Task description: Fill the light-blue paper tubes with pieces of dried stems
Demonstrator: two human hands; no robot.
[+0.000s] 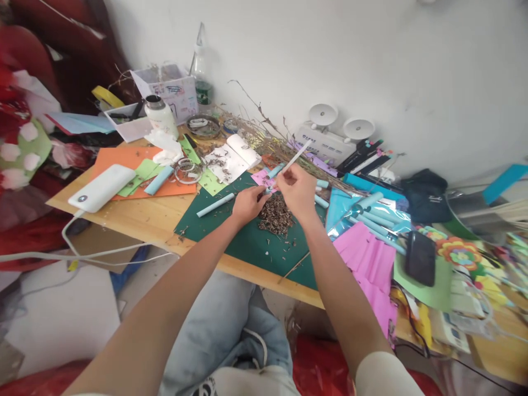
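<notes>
Grips a stick point(300, 154) between closed fingers of the right hand point(299, 190), slanting from upper right down toward the left hand point(248, 203), just beside. Pinches a small blue piece point(269, 190) there in the left fingertips, at the far edge of a brown pile point(276, 215) on the mat point(247, 245). Farther out, shows writing on box point(175, 91) and cap point(424, 201), too blurred to read.

The mat point(243, 242) is dark green, the bits point(275, 215) brown, the stick point(300, 154) white, the tubes point(214, 205) pale blue, the pleated paper point(365, 258) pink, the flower point(458, 253) ringed orange and yellow.
</notes>
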